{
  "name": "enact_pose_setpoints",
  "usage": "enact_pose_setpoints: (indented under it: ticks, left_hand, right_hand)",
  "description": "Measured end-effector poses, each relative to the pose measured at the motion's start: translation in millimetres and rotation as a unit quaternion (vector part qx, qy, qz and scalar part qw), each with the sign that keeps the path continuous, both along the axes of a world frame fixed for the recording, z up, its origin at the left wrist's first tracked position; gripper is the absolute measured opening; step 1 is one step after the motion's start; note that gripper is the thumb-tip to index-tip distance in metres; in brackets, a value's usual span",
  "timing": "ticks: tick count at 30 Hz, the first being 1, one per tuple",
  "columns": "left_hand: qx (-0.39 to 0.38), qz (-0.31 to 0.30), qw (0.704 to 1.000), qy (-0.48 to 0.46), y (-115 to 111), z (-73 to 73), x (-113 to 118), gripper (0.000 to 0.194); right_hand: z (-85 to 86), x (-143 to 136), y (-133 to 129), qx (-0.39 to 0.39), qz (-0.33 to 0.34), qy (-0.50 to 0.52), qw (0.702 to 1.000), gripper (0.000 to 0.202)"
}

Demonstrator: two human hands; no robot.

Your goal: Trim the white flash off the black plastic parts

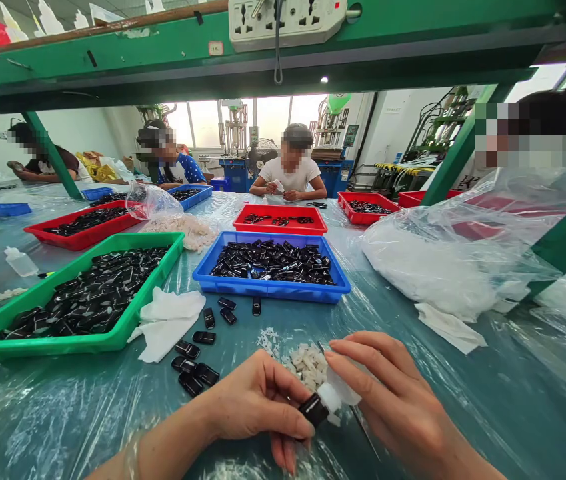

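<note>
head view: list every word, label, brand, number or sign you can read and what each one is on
No text reads clearly.
Small white sticker with a red border on the green shelf beam: too small to read.
Dark rectangular panel by the background machinery: too small to read.
Glossy black plastic piece in the left hand: no legible lettering.

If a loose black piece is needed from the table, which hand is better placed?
Probably the left hand: it is nearer the loose black pieces, though it holds another black piece. The right hand is farther off and holds a white item.
</note>
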State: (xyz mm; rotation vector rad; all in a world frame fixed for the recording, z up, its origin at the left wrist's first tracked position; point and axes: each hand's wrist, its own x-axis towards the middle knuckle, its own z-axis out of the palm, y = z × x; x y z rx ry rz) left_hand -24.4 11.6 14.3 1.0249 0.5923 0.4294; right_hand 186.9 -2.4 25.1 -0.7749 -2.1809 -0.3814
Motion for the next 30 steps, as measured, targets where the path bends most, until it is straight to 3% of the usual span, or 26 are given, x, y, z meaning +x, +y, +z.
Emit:
enact_pose_setpoints:
  ticks: [6,16,24,30]
  left_hand:
    - [0.005,0.0,1.0,0.01,-1,1.8,0,0.021]
    - [0.032,0.038,0.998,0.045,0,-0.2,1,0.022]
    - [0.035,0.041,0.997,0.046,0,-0.2,1,0.025]
    - [0.024,0.034,0.999,0.034,0,0.3,1,0.023]
  right_hand:
    - [-7.4,-3,1,0.006,-0.015,0.024,1.0,0.032]
    - [-0.2,-2,-4,0.028,-0.025,-0.022,0.999,0.029]
    - [6.6,1,0,-0.009,-0.001,-0.018,1.0,0.026]
    - [-1.1,0,1,-0.021,-0.006,0.012,1.0,0.03]
